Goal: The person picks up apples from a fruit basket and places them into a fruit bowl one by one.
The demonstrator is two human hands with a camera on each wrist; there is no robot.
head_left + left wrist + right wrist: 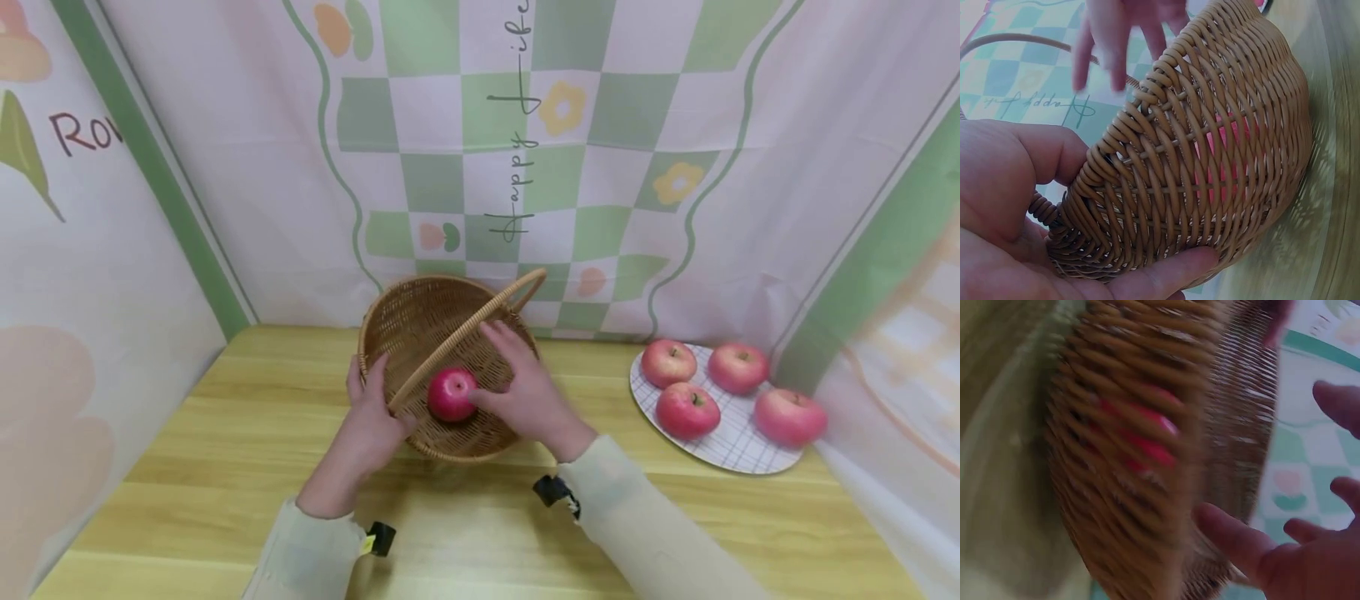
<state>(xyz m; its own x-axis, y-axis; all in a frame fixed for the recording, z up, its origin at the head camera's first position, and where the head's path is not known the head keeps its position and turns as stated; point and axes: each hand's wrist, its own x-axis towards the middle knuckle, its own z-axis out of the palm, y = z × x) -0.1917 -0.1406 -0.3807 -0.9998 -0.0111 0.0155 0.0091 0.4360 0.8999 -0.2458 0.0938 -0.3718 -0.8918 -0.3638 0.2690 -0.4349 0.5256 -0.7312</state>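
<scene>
A brown wicker basket [420,308] with an arched handle [468,327] stands tilted toward the person, and a red apple [452,395] lies inside it. My left hand [372,425] grips the rim near the handle's base. In the left wrist view, the thumb of the left hand [1004,187] is at the rim and a finger lies along the woven outside. Over the basket's right side, my right hand [525,387] has its fingers spread, holding nothing. From the right wrist, the right hand [1304,556] shows its thumb near the rim, while red shows through the weave.
An oval checked plate [731,437] on the right of the wooden table [247,425] bears several apples [687,410]. Behind the basket hangs a green and white checked cloth [495,108]. Each sleeve has a small black device [551,490] at the cuff.
</scene>
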